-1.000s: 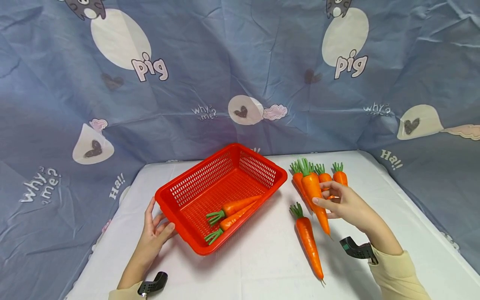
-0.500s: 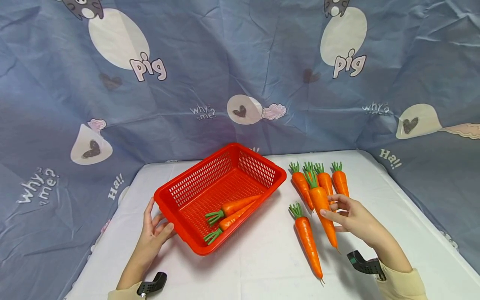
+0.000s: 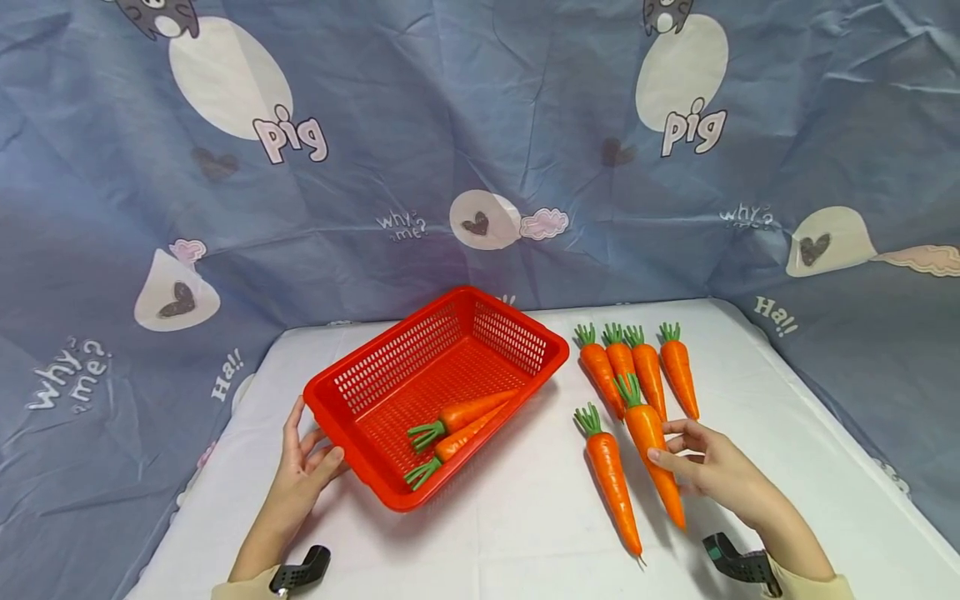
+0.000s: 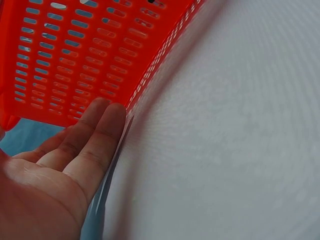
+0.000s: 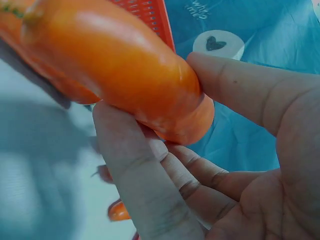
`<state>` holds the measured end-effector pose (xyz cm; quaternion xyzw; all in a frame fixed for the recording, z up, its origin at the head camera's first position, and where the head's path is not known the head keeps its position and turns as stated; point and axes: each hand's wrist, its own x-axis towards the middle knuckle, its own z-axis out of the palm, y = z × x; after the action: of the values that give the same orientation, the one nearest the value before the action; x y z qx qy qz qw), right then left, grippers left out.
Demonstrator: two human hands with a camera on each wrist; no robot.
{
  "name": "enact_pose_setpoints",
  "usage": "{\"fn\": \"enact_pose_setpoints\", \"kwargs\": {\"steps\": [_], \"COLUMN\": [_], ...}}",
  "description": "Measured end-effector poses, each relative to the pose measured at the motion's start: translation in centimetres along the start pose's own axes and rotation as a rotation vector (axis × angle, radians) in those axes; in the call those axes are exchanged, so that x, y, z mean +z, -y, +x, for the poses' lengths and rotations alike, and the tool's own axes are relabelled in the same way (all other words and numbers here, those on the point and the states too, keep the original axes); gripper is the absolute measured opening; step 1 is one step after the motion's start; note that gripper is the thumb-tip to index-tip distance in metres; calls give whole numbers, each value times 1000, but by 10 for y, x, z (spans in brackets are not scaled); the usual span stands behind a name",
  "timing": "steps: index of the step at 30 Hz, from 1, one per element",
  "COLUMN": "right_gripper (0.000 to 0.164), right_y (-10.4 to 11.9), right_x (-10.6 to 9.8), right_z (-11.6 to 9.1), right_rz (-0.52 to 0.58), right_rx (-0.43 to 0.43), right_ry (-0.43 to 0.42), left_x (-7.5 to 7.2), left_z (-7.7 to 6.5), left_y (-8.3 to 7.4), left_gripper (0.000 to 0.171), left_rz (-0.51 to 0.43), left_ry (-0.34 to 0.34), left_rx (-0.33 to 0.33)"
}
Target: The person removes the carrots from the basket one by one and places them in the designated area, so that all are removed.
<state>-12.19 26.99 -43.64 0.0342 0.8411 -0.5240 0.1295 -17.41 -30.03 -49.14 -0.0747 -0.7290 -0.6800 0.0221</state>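
Observation:
My right hand (image 3: pixel 720 471) pinches an orange carrot (image 3: pixel 654 454) between thumb and fingertips, its green stem stub pointing away from me. The right wrist view shows the carrot (image 5: pixel 110 55) close up, with the thumb on one side and fingers on the other. To its left another carrot (image 3: pixel 612 483) lies on the white tabletop. On the left, my left hand (image 3: pixel 300 475) touches the end of a red plastic basket (image 3: pixel 442 375). In the left wrist view its nearly straight fingers (image 4: pixel 97 145) lie against the slotted wall. Two carrots (image 3: pixel 476 411) lie inside the basket along its near side.
Several more carrots (image 3: pixel 647 375) lie in a row at the back right, stems toward the backdrop. A blue printed cloth (image 3: pixel 637 217) hangs behind and at both sides of the white-covered table (image 3: pixel 517 517).
My right hand has brought its carrot nearer to me and slightly right, away from the back row, and lower toward the table. The left hand stays at the basket.

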Motion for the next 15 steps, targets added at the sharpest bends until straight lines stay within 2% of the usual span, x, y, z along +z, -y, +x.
{"fn": "enact_pose_setpoints", "kwargs": {"steps": [15], "right_gripper": [70], "right_y": [-28], "right_x": [7], "right_z": [-17], "right_rz": [62], "right_rx": [58], "right_ry": [17], "left_x": [-1], "left_z": [1], "left_y": [2], "left_gripper": [102], "left_rz": [-13], "left_ry": [8], "left_rx": [6]}}
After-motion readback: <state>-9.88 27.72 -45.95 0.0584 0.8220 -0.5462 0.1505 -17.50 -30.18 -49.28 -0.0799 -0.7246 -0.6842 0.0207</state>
